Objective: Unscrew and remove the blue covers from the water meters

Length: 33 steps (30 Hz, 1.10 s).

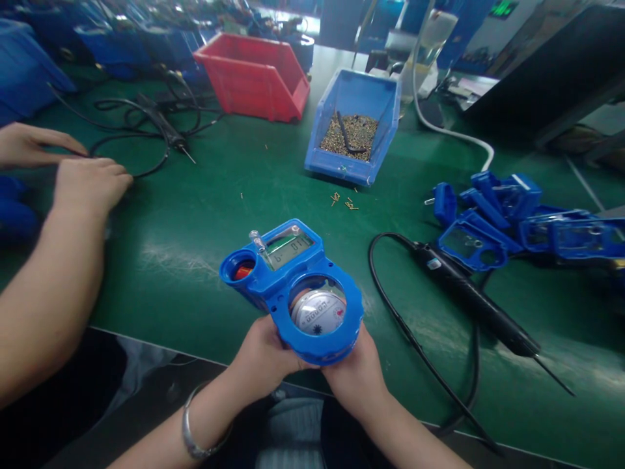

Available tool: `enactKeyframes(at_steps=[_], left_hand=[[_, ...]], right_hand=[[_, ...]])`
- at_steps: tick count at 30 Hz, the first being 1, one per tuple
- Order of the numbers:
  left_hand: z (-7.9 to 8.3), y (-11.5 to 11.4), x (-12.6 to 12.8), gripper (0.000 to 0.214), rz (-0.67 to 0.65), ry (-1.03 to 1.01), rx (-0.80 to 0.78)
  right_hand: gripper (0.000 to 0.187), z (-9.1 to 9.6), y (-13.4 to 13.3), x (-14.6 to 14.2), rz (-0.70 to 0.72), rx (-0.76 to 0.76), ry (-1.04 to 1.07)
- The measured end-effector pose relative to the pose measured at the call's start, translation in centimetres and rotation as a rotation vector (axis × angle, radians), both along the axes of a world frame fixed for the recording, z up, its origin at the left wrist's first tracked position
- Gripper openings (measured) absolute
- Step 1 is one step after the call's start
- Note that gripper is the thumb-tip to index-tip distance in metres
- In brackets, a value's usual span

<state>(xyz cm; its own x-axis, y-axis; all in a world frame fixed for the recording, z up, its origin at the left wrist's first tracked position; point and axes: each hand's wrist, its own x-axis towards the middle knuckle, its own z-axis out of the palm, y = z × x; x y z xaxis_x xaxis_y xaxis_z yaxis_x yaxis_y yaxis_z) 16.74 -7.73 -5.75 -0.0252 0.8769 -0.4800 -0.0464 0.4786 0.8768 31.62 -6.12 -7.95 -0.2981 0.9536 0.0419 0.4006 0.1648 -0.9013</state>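
Blue plastic meter, gripped at its round lower end by both hands just past the near edge of the green worktop. Left hand wrapped around the lower left of the housing, right hand cupping the lower right; fingers curled shut on the casing, tips mostly tucked underneath and out of sight. Display end tilted away and unsupported.

Possible trouble, as a judgement only:
- Held over the lap rather than over the worktop, so a slip could drop the meter to the floor.
- Grip on the bottom only, with the long display end overhanging; could tip forward out of the palms.
- Clear window and round dial exposed; easily scratched against the black electric screwdriver lying just to the right.
- Screwdriver cable looping near the right wrist; could snag and drag the tool off the edge.
- Loose brass screws scattered ahead of the blue bin; could roll under the housing.

Hard to make out:
- Digits on the display only partly legible.
- Underside of the meter and most fingertips hidden.
- Red part in the small round opening at upper left unclear.
- Pile of blue housings at right cut off by the frame edge.
- Another person's hands at left, resting by a second cable; whatever lies beneath them not visible.
- Red bin contents not visible.
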Motion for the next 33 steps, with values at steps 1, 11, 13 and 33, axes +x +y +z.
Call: enactKeyframes(at_steps=[1, 11, 13, 33], left_hand=[[0.0, -0.1, 0.2, 0.048, 0.032, 0.007, 0.021], [0.2, -1.1, 1.6, 0.048, 0.164, 0.134, -0.077], [0.5, -1.1, 1.9, 0.045, 0.161, 0.161, -0.090], [0.5, -2.5, -0.2, 0.023, 0.005, 0.122, 0.039]], right_hand=[[0.051, 0.0, -0.1, -0.1, -0.015, 0.001, 0.005], [0.053, -0.7, -0.6, -0.5, -0.052, 0.020, 0.024], [0.054, -0.6, -0.5, -0.5, -0.055, 0.031, 0.018], [0.093, 12.7, 4.3, 1.6, 0.220, 0.224, -0.362]])
